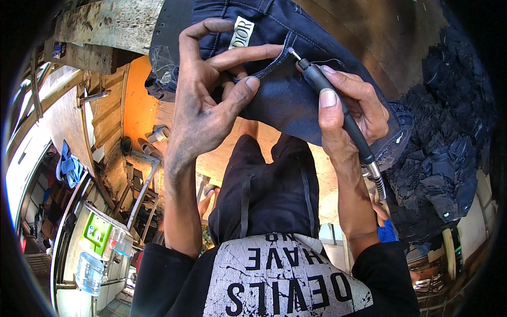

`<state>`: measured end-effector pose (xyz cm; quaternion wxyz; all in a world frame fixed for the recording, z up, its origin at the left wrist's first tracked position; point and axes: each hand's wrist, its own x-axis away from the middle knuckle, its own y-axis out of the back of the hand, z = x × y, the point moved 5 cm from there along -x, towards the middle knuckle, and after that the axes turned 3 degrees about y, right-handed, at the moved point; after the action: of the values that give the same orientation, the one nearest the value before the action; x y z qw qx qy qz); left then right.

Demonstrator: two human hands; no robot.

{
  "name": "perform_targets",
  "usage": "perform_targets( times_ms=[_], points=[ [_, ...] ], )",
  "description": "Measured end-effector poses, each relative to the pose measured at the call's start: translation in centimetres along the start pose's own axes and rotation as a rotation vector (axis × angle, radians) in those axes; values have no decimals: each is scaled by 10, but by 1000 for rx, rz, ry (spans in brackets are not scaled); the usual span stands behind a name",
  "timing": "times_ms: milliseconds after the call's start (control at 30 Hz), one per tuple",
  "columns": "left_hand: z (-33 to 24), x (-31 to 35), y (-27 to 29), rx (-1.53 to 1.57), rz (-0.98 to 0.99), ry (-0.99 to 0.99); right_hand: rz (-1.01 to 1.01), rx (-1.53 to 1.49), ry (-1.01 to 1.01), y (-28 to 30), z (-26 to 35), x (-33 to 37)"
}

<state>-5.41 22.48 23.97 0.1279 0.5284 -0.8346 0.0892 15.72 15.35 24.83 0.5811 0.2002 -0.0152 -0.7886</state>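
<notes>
A dark navy denim garment (288, 105) with a small white label (242, 33) lies spread in front of me. My left hand (203, 113) is closed on its stitched pocket edge (279, 62), thumb on the near side and a finger stretched along the far side. In my right hand (359, 100) is a black rotary tool handpiece (357, 137), gripped like a pen, with a metal flexible shaft at its lower end. The small pale tip touches or nearly touches the pocket edge; I cannot tell which.
A big heap of dark denim pieces (433, 153) rises close on the right. Under the garment at the upper left is a dark board (171, 26). Lower left stand a blue water bottle (88, 274) and a green tray (98, 230). Part of another person's hand shows behind my right forearm.
</notes>
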Motion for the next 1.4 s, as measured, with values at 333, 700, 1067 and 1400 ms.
perform_targets(
  times_ms=[333,700,1067,1400],
  points=[
    [8,-1,2,16,84,-15,-45,-58,-35,-1,-7,2],
    [4,0,2,9,98,28,-54,-89,-113,-3,-11,6],
    [-33,13,-24,-729,-405,-446,-28,96,28,36,24,9],
    [-47,-145,135,-824,-327,-534,121,471,50,12,19,-7]
  ],
)
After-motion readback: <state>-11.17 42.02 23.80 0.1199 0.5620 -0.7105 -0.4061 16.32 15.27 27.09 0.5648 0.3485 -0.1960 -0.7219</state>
